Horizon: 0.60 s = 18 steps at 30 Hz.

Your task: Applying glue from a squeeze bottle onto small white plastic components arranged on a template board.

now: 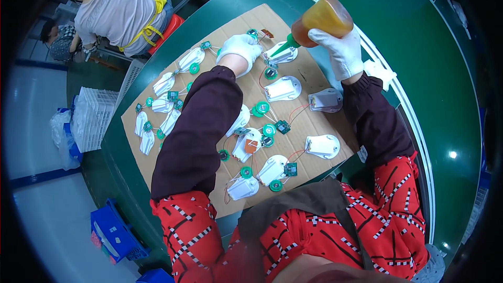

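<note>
In my gloved right hand (340, 52) is a squeeze bottle (327, 14) of amber liquid, tilted so its green nozzle points down to the left. The nozzle tip hangs over or touches a white plastic housing (283, 52) at the far side of the cardboard; I cannot tell which. My gloved left hand (241, 51) is closed just left of that housing, its fingers bent, and what they pinch is hidden. A small green circuit board (252, 32) lies just beyond it, beside a dark reddish piece (267, 33). Below the nozzle rests a round green-rimmed part (270, 73) with thin wires.
Several more white housings (283, 89) with wired green boards and discs cover the cardboard sheet (309, 126) on the green table (222, 13). Crumpled white material (380, 73) lies by my right wrist. White crates (97, 118) and a seated co-worker (123, 13) are at the left.
</note>
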Available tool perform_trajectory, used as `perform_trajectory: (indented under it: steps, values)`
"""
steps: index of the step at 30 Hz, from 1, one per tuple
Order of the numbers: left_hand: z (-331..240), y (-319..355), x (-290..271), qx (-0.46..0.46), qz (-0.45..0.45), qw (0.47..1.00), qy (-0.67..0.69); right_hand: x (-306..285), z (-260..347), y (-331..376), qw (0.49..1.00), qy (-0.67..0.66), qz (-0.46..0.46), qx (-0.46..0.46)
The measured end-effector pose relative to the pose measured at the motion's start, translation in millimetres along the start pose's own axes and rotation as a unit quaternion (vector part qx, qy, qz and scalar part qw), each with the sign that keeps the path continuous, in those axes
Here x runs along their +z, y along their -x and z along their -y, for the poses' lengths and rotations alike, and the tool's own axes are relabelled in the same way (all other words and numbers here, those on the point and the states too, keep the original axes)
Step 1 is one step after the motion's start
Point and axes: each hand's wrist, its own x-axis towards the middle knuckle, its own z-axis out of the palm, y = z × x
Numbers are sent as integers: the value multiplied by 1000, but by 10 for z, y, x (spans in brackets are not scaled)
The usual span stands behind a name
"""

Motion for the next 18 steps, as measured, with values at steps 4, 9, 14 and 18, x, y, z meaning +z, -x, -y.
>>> perform_trajectory:
  steps: [4,9,14,18]
  values:
    - [-16,-92,-10,11,8,1000,-6,28,16,-26,1000,5,-15,-2]
    - [-73,-130,-15,16,12,1000,-4,3,-22,-59,999,23,-7,43]
    - [-19,-230,81,26,29,999,5,-64,-110,-80,998,43,-9,35]
    - [-54,-291,94,-11,84,994,67,-105,-164,-102,1000,23,-7,15]
